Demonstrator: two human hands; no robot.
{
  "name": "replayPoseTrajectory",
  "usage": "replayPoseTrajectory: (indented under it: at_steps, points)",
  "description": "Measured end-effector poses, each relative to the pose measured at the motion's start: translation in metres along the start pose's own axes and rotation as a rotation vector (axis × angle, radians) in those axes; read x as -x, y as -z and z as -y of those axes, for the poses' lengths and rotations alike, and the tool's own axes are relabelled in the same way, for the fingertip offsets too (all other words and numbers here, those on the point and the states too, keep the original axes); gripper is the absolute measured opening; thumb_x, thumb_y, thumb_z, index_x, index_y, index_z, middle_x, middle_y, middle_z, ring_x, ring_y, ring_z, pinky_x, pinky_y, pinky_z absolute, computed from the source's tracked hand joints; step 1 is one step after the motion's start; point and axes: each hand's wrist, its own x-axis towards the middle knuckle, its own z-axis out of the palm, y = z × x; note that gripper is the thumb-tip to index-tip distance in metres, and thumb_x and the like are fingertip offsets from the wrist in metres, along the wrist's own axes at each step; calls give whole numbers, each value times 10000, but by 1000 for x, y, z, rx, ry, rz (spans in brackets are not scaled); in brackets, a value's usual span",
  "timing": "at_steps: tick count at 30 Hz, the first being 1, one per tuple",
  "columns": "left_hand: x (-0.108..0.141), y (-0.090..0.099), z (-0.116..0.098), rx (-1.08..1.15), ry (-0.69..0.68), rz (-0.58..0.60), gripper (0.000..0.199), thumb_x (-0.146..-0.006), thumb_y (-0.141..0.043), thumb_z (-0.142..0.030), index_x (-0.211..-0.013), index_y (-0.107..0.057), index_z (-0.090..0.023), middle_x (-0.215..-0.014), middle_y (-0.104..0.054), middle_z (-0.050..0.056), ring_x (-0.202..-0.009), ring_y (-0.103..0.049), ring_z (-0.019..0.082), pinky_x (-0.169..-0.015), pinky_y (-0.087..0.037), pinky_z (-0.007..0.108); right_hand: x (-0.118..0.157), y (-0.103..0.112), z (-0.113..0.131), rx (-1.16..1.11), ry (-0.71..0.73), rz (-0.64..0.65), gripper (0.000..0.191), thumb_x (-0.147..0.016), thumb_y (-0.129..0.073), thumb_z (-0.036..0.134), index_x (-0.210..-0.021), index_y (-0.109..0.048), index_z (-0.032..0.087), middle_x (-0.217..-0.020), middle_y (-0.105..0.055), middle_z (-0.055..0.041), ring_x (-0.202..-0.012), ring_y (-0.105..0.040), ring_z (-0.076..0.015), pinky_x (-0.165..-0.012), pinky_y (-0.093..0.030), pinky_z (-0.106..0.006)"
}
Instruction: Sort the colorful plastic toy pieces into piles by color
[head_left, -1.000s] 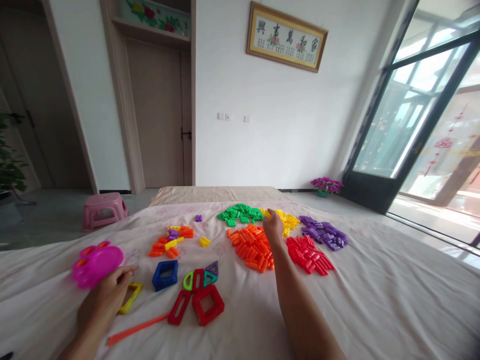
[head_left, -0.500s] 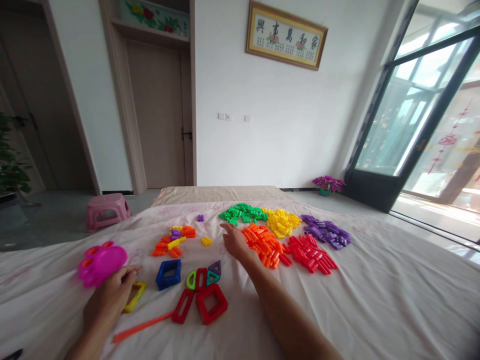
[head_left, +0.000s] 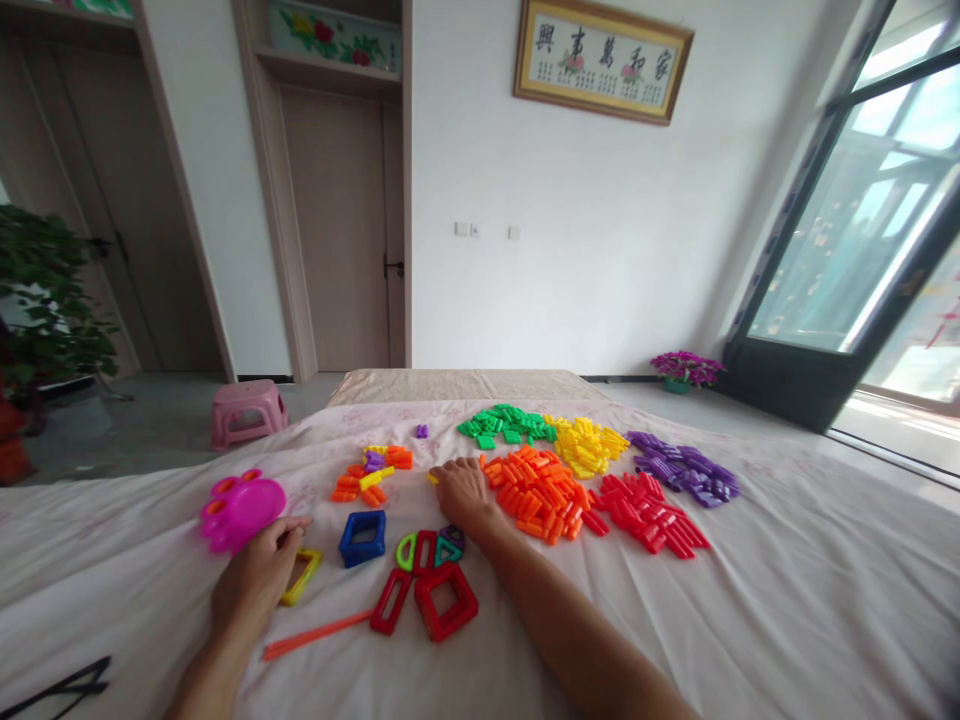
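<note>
— Beside the orange pile (head_left: 536,495), how is the right hand (head_left: 463,492)?
— Partly open, palm down, fingers bent at the yellow piece (head_left: 433,479). If it grips, I cannot tell.
— And the left hand (head_left: 259,562)?
— Loosely curled, near the pink tray (head_left: 255,505) and the yellow frame (head_left: 305,580); its grip I cannot tell.
— Farther?
— Red pile (head_left: 651,512), then purple pile (head_left: 686,467), on the cloth (head_left: 795,560).

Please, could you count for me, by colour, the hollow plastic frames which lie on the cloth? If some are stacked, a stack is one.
Red frames: 3
Blue frame: 1
Yellow frame: 1, partly behind the left hand
Light green frame: 1
Teal frame: 1
Purple frame: 1, partly hidden
Total: 8
</note>
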Motion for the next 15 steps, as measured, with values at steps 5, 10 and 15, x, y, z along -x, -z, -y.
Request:
replayPoseTrajectory:
  at_steps: [5, 10, 15]
  points:
    - [-2, 2, 0, -29, 33, 29, 407, -865, -465, -466, -1099, -732, -267, -1069, -766, 70, -919, -700, 278, -721, -480, 324, 20, 18, -19, -23, -3, -29, 340, -931, -468, 218, -1212, -653, 259, -1110, -700, -80, -1054, -603, -240, -929, -383, -361]
    - [-7, -1, 5, -19, 16, 41, 403, -866, -463, -477, -1087, -732, -273, -1007, -767, 68, -887, -699, 271, -723, -480, 317, 37, 55, -86, 2, -231, -189, 390, -947, -437, 214, -1288, -621, 261, -1181, -691, -77, -1083, -605, -244, -898, -416, -336]
    - [-10, -4, 9, -12, 37, 54, 422, -867, -454, -488, -1109, -729, -278, -1071, -758, 66, -891, -699, 265, -714, -485, 312, 48, 87, -172, 83, -570, -218, 438, -928, -472, 215, -1350, -584, 240, -1221, -677, -109, -1114, -614, -259, -907, -434, -345]
